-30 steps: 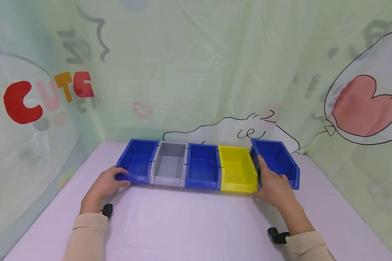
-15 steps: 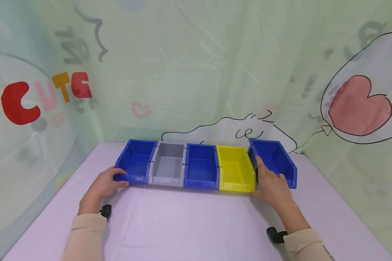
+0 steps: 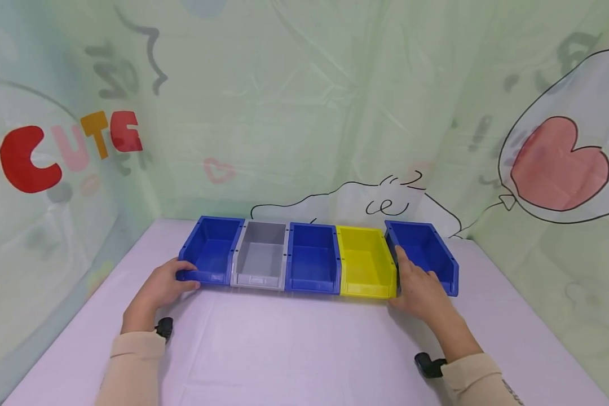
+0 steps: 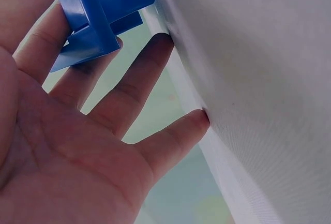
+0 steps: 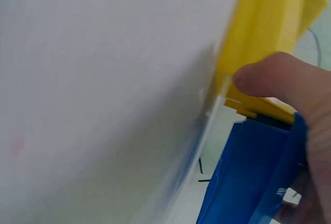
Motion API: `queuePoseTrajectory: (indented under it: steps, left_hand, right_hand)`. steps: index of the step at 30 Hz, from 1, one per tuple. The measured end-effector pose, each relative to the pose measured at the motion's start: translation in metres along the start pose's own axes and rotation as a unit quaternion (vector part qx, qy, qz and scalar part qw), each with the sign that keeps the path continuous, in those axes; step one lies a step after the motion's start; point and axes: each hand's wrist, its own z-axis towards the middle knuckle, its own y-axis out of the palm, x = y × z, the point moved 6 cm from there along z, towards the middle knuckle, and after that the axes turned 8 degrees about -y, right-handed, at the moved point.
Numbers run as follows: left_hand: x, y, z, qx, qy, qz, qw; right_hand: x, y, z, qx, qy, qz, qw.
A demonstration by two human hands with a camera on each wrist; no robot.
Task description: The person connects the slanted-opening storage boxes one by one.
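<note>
Five-coloured clutter is absent; a row of storage bins stands on the table. My left hand (image 3: 163,287) pinches the front left corner of the leftmost blue bin (image 3: 213,248); in the left wrist view its lower fingers (image 4: 173,138) spread out, their tips at the white cloth. My right hand (image 3: 421,290) holds the front left part of the rightmost blue bin (image 3: 423,242), index finger lying along its left wall. In the right wrist view the right thumb (image 5: 271,79) presses the front corner of the yellow bin (image 5: 258,22), beside the blue bin (image 5: 248,167).
Between the outer bins stand a grey bin (image 3: 261,254), a middle blue bin (image 3: 313,256) and the yellow one, side by side. A white cloth (image 3: 284,349) covers the table. A printed curtain (image 3: 294,113) hangs close behind the row.
The rightmost blue bin has shifted slightly left and toward me, its back edge now lower beside the yellow bin. My right hand moved slightly with it; the left hand stays at its corner.
</note>
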Motion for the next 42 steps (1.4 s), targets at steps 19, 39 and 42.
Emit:
queuePoseTrajectory:
  steps: [19,39,42]
  left_hand:
    - [0.002,0.000,0.000,-0.001,0.000,0.007,1.0000]
    - [-0.002,0.000,0.002,-0.008,-0.005,0.006,0.9999]
    - [-0.002,0.001,0.002,-0.008,-0.005,0.007,0.9999]
  right_hand:
    - [0.002,0.005,-0.001,-0.016,-0.013,0.032,0.999]
    - [0.003,0.007,-0.001,-0.039,-0.016,0.060,0.997]
    - [0.003,0.009,-0.001,-0.041,-0.013,0.061,0.997]
